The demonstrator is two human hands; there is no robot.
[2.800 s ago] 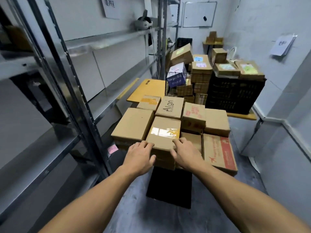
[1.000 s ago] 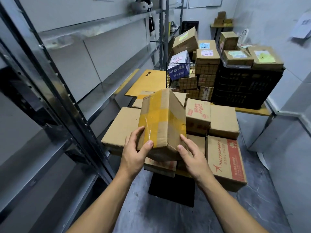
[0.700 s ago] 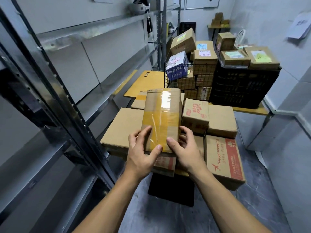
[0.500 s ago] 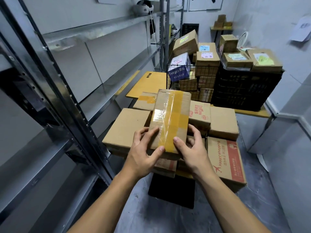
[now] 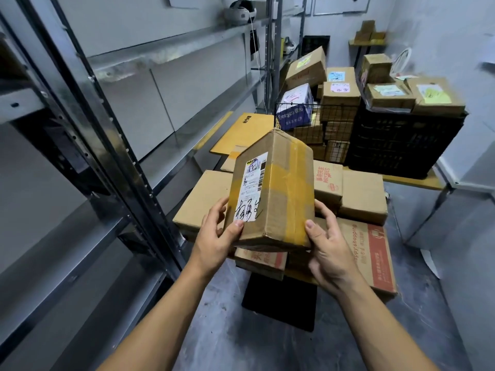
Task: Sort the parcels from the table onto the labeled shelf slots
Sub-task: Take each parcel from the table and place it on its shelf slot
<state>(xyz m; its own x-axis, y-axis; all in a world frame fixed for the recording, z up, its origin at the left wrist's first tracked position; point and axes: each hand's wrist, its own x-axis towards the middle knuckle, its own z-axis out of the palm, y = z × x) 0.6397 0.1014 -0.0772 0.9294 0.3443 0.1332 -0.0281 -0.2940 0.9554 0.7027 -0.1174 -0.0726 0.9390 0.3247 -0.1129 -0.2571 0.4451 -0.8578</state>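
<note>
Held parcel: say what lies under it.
Below the held parcel lies a red-printed box, beside a plain box. The parcel covers most of its top, hiding anything there.

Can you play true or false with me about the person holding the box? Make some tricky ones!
1. The left hand and right hand both hold one parcel up above the pile. True.
2. The parcel has no sticker on it. False: a white label with black handwriting faces the camera.
3. Boxes sit on top of the black crate at the back. True.
4. The parcel's tape is blue. False: the tape is yellowish-brown.
5. The parcel is put away. False: it is in the hands, beside the metal shelf on the left.
</note>
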